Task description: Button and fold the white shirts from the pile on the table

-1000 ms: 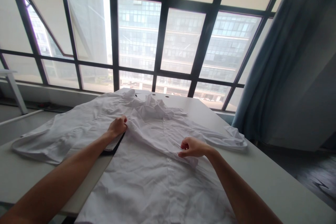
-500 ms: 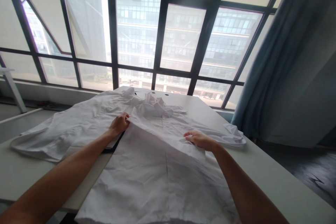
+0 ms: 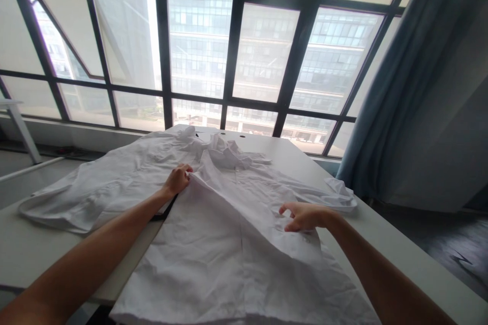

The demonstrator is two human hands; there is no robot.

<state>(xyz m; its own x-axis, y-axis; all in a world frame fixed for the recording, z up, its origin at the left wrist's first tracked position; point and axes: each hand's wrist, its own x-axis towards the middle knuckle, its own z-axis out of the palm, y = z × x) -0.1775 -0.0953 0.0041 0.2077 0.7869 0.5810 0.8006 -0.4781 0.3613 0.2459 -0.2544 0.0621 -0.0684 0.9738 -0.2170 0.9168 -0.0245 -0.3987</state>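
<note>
A white button-up shirt (image 3: 224,244) lies spread on a pale table (image 3: 400,259), collar crumpled at the far end and sleeves out to both sides. My left hand (image 3: 178,179) is closed, pinching a fold of the shirt near its left shoulder. A dark flat edge (image 3: 163,212) shows under the cloth just below that hand. My right hand (image 3: 303,216) rests on the shirt's right side with fingers curled and partly spread, pressing the fabric flat.
A large black-framed window (image 3: 229,61) stands behind the table's far edge. A blue curtain (image 3: 412,86) hangs at the right. The right sleeve's cuff (image 3: 339,190) lies near the table's right edge. Dark floor shows at right.
My right hand let go of its pinch and slid right and toward me across the shirt, smoothing the front panel. My left hand stayed holding the fold.
</note>
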